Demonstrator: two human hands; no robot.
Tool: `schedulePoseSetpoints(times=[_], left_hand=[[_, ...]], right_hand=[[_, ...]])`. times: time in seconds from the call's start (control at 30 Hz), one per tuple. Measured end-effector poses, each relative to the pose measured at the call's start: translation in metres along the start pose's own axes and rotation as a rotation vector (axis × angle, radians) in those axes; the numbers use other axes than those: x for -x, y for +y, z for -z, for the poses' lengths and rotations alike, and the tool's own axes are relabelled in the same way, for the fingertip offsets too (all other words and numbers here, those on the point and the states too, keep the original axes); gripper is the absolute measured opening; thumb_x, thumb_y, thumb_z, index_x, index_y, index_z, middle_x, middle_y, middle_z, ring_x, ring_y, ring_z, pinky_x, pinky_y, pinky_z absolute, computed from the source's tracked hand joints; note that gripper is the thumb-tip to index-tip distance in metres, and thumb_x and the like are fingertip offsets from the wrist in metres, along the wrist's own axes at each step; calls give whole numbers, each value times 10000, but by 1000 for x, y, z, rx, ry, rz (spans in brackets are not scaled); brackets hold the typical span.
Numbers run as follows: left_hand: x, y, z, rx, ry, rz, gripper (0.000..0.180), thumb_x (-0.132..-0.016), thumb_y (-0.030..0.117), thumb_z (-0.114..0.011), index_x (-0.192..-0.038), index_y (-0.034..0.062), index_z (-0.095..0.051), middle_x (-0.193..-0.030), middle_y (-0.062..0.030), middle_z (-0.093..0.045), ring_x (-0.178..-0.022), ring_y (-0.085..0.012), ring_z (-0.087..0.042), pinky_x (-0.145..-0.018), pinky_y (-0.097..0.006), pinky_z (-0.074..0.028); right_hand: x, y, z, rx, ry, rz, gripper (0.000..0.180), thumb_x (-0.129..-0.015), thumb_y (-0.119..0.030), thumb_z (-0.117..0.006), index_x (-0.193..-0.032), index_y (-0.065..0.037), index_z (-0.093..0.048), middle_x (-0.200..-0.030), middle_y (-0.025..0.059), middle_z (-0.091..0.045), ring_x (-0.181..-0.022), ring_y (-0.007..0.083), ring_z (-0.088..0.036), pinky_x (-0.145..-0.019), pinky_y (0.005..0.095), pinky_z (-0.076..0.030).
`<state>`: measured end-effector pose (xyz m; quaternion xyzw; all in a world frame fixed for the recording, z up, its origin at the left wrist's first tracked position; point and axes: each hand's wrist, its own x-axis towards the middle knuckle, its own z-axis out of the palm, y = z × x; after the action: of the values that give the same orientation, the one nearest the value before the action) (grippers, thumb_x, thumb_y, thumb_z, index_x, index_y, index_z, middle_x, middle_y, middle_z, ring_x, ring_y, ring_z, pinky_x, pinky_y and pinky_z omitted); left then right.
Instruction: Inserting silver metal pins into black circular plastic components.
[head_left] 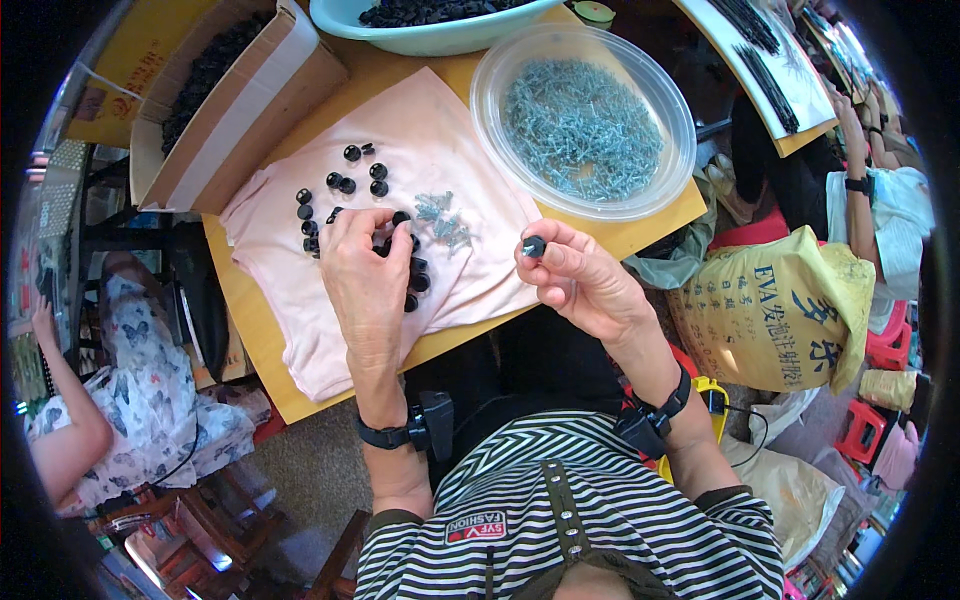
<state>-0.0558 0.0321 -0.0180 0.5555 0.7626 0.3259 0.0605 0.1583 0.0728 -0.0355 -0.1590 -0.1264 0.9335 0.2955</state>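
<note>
A pink cloth covers much of the yellow table. On it lie several small round black plastic knobs, loosely grouped. My left hand is bent over them, its thumb and index fingertips closed on one black knob; other knobs show partly beneath its fingers. Just right of that hand is a small pile of silvery screws. Raised past the cloth's right edge, my right hand pinches another black knob between thumb and fingers, with a shiny metal bit showing at its side.
A clear round tub full of screws stands at the table's right. An open cardboard box with black parts is at the far left, beside a pale basin. A yellow sack stands right. Other people sit on both sides.
</note>
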Motion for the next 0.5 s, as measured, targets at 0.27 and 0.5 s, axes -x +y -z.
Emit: schedulePoseSetpoints(times=[0.27, 0.5], left_hand=[[16, 14, -1, 493, 47, -125, 206, -712, -39, -661, -896, 0, -578, -995, -121, -619, -798, -165, -623, -673, -261, -495], [43, 40, 7, 1234, -80, 28, 245, -770, -117, -608, -984, -27, -530, -1046, -132, -589, -936, -157, -600, -831, -251, -488]], right_hand=[[-1, 4, -38, 750, 90, 372, 204, -838, -57, -623, -1031, 5, -607, -970, 62, -621, -796, 79, -599, -639, 199, -520], [6, 11, -55, 1176, -52, 600, 177, -820, -40, -628, -995, -16, -640, -1054, 67, -624, -851, 108, -610, -671, 208, -517]])
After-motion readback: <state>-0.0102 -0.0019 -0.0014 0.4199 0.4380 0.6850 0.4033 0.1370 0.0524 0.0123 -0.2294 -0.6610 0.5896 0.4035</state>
